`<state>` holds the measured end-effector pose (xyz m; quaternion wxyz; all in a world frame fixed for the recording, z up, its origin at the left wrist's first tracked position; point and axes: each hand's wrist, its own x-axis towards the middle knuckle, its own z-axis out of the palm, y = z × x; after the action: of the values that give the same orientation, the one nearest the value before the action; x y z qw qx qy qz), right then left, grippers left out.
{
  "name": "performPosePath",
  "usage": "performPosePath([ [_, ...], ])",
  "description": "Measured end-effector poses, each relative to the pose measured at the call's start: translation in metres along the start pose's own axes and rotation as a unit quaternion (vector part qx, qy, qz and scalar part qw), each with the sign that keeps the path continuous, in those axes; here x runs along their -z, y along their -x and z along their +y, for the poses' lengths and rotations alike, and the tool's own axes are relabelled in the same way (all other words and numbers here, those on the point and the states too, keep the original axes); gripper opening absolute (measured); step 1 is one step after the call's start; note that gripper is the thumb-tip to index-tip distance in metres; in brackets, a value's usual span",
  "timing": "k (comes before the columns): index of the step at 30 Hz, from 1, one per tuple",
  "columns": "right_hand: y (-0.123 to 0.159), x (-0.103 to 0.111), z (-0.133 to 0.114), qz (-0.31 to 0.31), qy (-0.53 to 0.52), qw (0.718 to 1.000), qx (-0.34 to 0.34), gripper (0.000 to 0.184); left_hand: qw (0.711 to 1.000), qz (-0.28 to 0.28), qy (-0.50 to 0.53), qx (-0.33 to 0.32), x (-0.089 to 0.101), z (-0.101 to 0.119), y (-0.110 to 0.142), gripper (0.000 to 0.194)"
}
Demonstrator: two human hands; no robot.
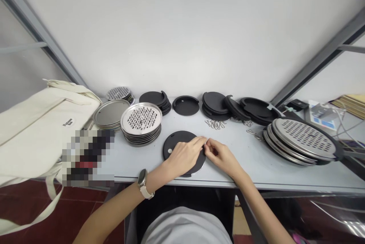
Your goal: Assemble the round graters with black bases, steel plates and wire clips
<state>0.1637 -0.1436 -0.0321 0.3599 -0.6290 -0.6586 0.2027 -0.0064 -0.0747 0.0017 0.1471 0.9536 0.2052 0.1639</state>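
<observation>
A round black disc with a pale dot lies at the front of the table, partly covered by my hands. Across its right half rests my left hand, fingers stretched out flat and close together, thumb hidden. My right hand is closed in a pinch at the disc's right edge, against my left fingertips. A tiny shiny bit shows at the pinch, too small to name. Bent wire clips lie in a loose pile behind my right hand, with more clips farther right.
Left of the disc stand stacked metal grater plates and plain metal plates. Black round holders line the wall. At right, a stack of perforated plates overhangs near the frame. A cream bag occupies the left end.
</observation>
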Motion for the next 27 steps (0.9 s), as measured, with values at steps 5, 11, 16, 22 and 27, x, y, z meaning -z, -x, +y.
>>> performPosePath([
  [5,-0.0001,-0.0002,-0.0004,0.002,0.001,1.0,0.001,0.022,1.0,-0.005,0.003,0.005,0.0013,0.0009,-0.0002,0.04],
  [11,0.0007,-0.0001,0.0001,-0.004,0.009,1.0,0.004,0.019,1.0,-0.003,0.013,0.006,0.0027,0.0017,-0.0001,0.04],
  [16,0.0013,-0.0003,-0.0001,-0.004,0.011,1.0,0.002,0.02,1.0,-0.001,0.016,0.009,0.0042,0.0024,0.0001,0.039],
  [22,0.0011,0.0,-0.0008,-0.004,0.015,1.0,0.004,0.02,1.0,-0.008,0.004,0.019,0.0046,0.003,-0.0004,0.04],
  [27,0.0011,-0.0009,0.001,-0.01,0.021,1.0,0.003,0.018,1.0,0.0,0.005,0.021,0.0,0.0011,-0.0006,0.041],
])
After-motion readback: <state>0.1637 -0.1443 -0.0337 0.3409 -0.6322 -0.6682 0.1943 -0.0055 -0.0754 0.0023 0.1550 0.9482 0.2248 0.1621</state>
